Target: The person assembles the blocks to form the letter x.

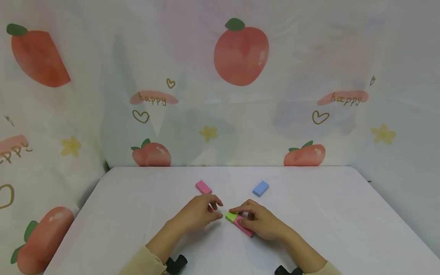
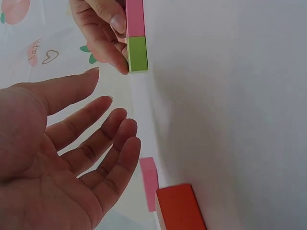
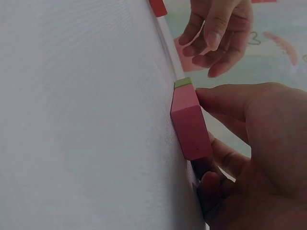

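Note:
Near the middle of the white table, a green block and a pink block lie end to end, touching. My right hand pinches them from above, its index finger reaching to the green end and its thumb on the pink part. Just to their left, my left hand hovers with relaxed fingers, holding nothing; the left wrist view shows its palm bare. An orange-red block shows beyond the left fingers in that view, and the hand hides it in the head view.
Another pink block lies behind my left hand. Toward the back right sits a blue block. A printed cloth backdrop rises at the table's far edge and left side.

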{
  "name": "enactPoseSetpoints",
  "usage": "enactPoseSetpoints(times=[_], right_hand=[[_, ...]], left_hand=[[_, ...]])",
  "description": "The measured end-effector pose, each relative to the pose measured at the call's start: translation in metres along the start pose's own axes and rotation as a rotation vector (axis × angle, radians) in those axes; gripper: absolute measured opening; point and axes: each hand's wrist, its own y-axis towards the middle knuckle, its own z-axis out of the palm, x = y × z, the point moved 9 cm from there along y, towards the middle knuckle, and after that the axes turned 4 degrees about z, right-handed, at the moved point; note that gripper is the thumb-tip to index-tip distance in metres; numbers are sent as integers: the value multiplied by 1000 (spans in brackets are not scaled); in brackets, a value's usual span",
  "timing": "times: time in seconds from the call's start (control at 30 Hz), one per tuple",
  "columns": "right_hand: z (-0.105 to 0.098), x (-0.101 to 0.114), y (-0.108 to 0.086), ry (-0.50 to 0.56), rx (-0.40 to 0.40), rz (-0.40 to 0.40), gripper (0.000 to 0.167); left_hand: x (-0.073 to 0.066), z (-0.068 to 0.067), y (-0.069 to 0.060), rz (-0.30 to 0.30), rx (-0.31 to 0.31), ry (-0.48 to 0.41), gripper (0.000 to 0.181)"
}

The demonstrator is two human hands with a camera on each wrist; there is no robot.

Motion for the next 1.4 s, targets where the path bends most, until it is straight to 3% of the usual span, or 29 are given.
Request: enactPoseSetpoints(times=[0.83,1.4], right_hand=[[1,-2,1,27,-3,17,31],[-1,3,-1,52,0,-4,31]], left_hand=[[3,-20,-22,-31,1,24,30],[18,-41,-35,-34,-48,39,29]])
